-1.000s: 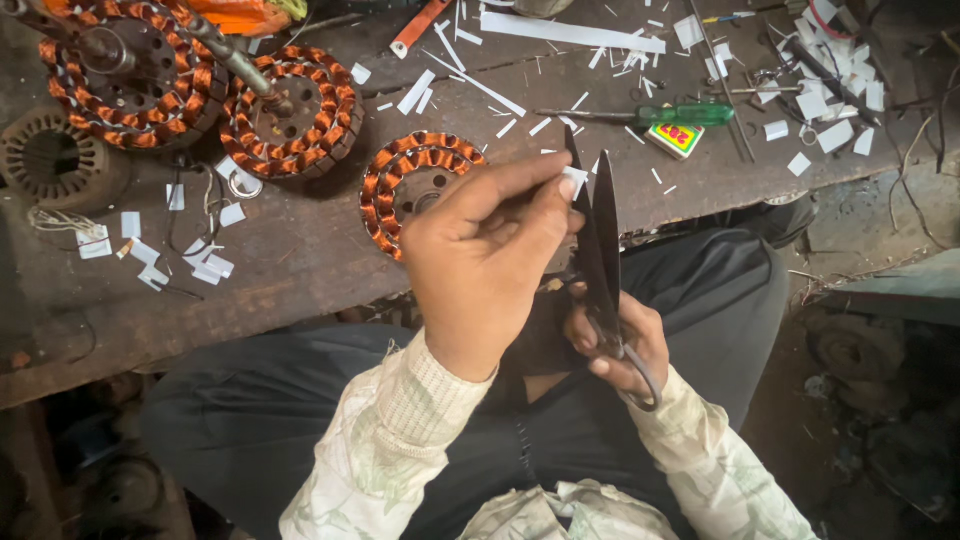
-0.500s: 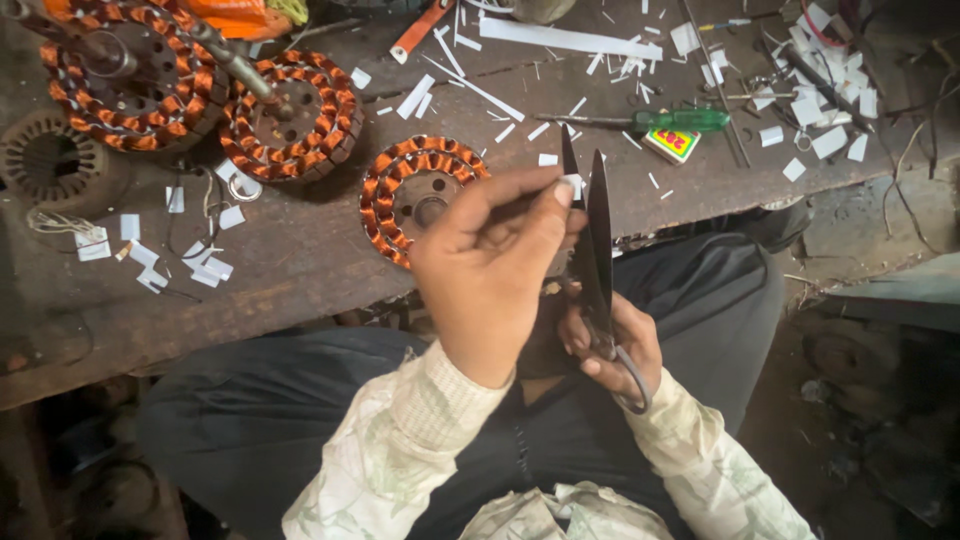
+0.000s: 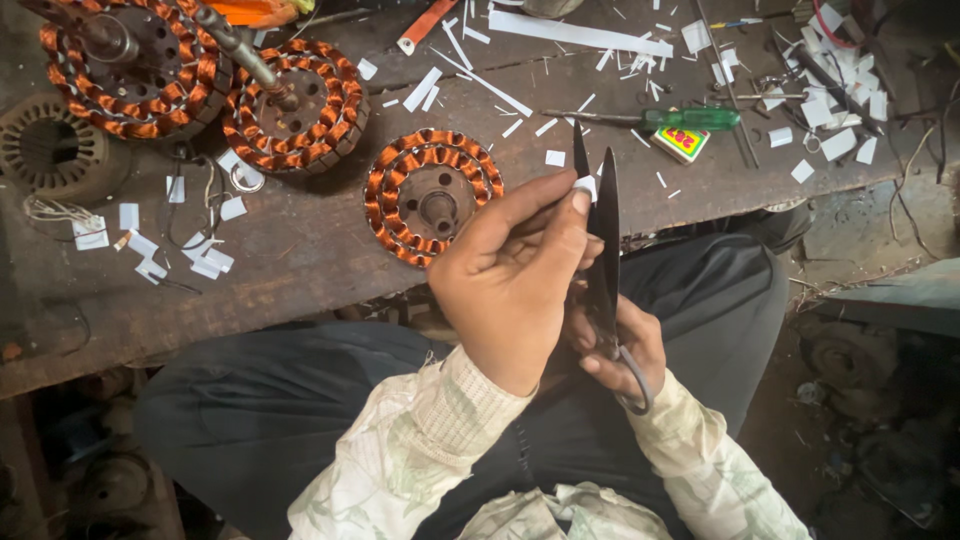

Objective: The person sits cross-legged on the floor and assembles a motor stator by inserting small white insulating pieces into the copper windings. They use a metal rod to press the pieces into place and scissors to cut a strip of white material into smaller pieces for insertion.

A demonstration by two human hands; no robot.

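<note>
My left hand [image 3: 515, 275] is raised over my lap and pinches a small white paper slip [image 3: 586, 186] between thumb and fingertips. My right hand [image 3: 625, 345] sits just behind it, gripping the handles of dark scissors [image 3: 603, 250] whose blades point up and away, slightly parted around the slip. A round copper-wound stator [image 3: 432, 195] lies on the wooden bench [image 3: 300, 270] just beyond my left hand.
Two larger copper-wound stators [image 3: 295, 105] [image 3: 125, 65] and a bare metal core [image 3: 50, 150] lie at the far left. White paper slips [image 3: 150, 245] are scattered across the bench. A green-handled screwdriver [image 3: 690, 118] and a small colourful box [image 3: 680, 143] lie at the right.
The scissor blades have opened slightly and now straddle the white slip. Both hands have stayed in nearly the same place over my lap.
</note>
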